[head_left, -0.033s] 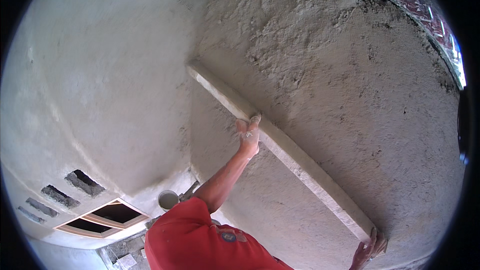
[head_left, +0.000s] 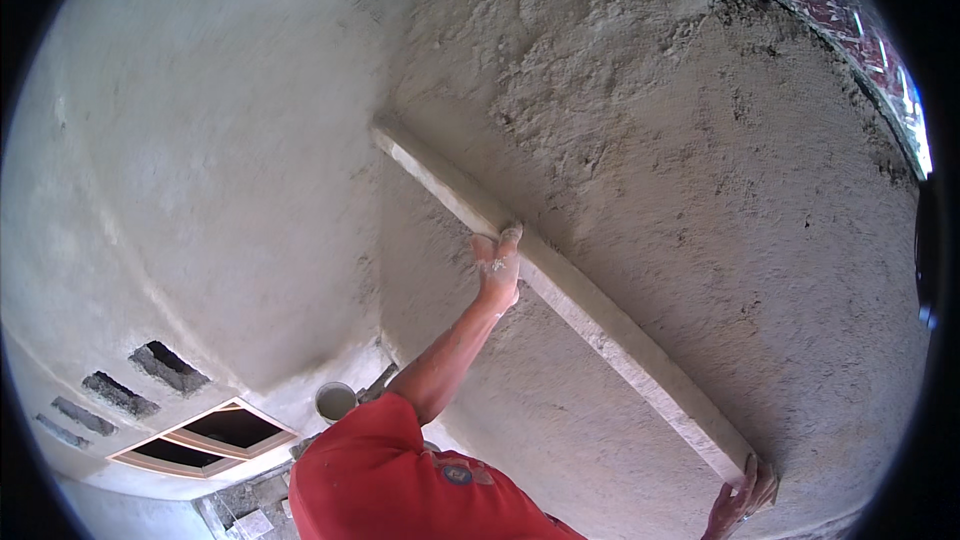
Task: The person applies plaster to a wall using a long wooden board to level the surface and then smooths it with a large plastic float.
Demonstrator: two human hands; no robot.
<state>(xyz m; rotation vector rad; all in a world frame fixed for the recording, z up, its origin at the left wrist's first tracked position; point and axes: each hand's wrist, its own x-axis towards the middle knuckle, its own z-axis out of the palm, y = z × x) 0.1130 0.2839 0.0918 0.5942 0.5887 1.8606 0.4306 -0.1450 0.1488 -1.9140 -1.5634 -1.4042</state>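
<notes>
Held in both hands (head_left: 498, 270) (head_left: 750, 492), the bar (head_left: 622, 337) extends past the left one.

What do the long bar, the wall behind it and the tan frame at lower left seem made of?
Long bar: wood or metal, unclear under its dull grey, plaster-like coating. Wall: likely cement plaster, matt, lumpy towards the top. Tan frame: probably smooth wood, judging by its warm brown colour.

the grey floor (head_left: 238, 498), partly in view at the lower left, carries loose rubble (head_left: 272, 487), a pale flat slab (head_left: 253, 524) and, apart from the slab, a round bucket (head_left: 336, 401).
</notes>
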